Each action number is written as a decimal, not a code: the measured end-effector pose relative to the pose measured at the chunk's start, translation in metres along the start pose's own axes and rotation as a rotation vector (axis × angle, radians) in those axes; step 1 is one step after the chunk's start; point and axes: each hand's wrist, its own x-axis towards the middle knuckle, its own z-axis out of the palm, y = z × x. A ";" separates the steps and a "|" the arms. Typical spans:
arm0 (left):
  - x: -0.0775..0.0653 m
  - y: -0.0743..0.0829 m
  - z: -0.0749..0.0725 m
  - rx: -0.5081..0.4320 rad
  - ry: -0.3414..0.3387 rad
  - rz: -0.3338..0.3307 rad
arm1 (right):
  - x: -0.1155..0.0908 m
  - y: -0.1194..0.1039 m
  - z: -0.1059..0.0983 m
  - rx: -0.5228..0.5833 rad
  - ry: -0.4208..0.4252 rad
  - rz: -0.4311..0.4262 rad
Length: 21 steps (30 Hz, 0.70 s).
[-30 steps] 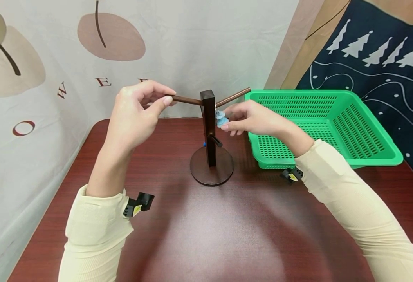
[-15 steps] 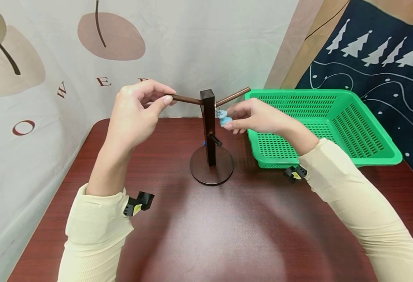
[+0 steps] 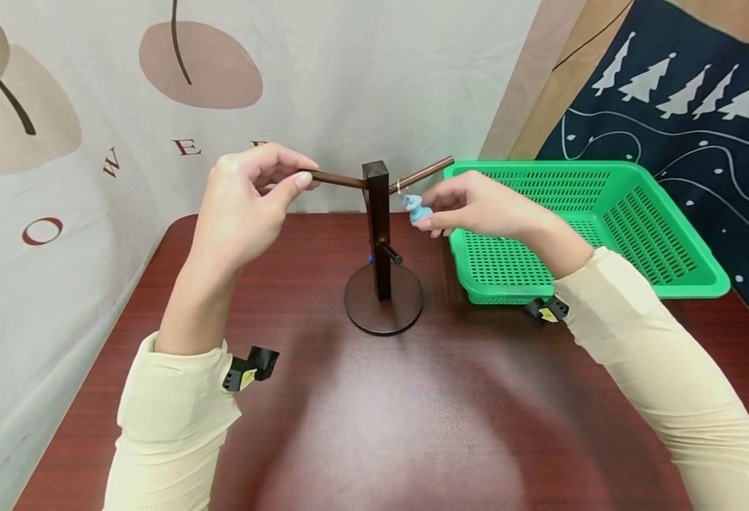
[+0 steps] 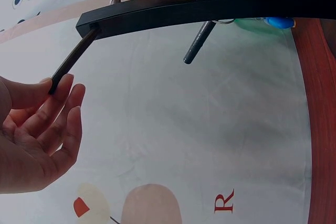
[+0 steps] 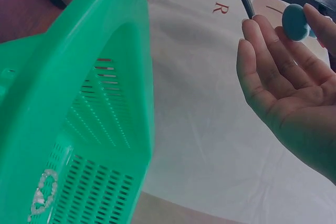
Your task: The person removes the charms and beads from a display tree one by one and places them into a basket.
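A dark wooden stand (image 3: 377, 234) with several pegs rises from a round base on the table. My left hand (image 3: 246, 206) pinches the end of its upper left peg (image 3: 342, 180) between thumb and fingers. My right hand (image 3: 483, 206) pinches a light-blue figure keychain (image 3: 417, 210) by its lower part. The keychain's metal ring (image 3: 399, 188) is around the upper right peg (image 3: 427, 172), close to the post. In the left wrist view, a ring with a darker blue piece (image 4: 281, 22) hangs at a lower rear peg (image 4: 199, 43).
A green plastic basket (image 3: 591, 292) stands to the right of the stand. Inside it, the right wrist view shows a pale beaded loop (image 5: 44, 192). The red-brown table (image 3: 374, 426) meets a printed cloth backdrop (image 3: 348, 85) behind.
My right hand has moved a little right, drawing the keychain and its ring outward along the upper right peg, away from the post. The left hand has stayed on its peg.
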 end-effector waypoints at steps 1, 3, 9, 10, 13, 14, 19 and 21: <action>0.000 0.000 0.000 0.001 0.001 0.000 | 0.000 -0.001 0.000 -0.003 0.001 0.001; 0.000 0.000 0.000 -0.001 0.004 0.003 | -0.001 -0.001 -0.001 -0.011 0.003 -0.005; 0.000 0.000 0.000 -0.007 0.012 0.008 | -0.003 -0.002 -0.005 -0.033 0.004 -0.042; 0.001 0.000 0.000 -0.007 0.013 0.010 | -0.004 -0.002 -0.005 -0.035 0.006 -0.044; 0.000 -0.001 0.000 -0.006 0.014 0.011 | -0.005 -0.002 -0.006 -0.044 0.011 -0.043; 0.000 -0.001 0.000 -0.006 0.014 0.011 | -0.005 -0.002 -0.007 -0.051 0.014 -0.042; 0.000 -0.002 0.000 -0.002 0.014 0.017 | -0.007 -0.002 -0.010 -0.076 0.029 -0.028; 0.000 -0.002 0.000 -0.003 0.014 0.019 | -0.007 -0.002 -0.011 -0.079 0.033 -0.016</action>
